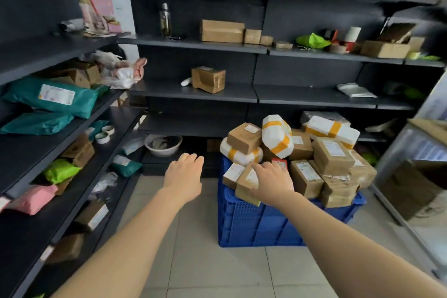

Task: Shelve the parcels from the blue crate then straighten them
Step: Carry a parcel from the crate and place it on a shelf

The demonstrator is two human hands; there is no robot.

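The blue crate [254, 222] stands on the floor at the right, near the foot of the dark shelves [193, 93], heaped well above its rim. The right hand [274, 181] rests on a brown box [248, 182] at the near left corner of the heap, fingers fairly straight and spread, not closed round it. The left hand [185, 174] hangs just left of the crate, fingers loose and empty. A white parcel [239, 153] sits against that box, so dragging it out one-handed could tip the pile over the rim. By count: one crate, three white parcels banded in yellow tape, and about eight brown boxes, with more possibly hidden.
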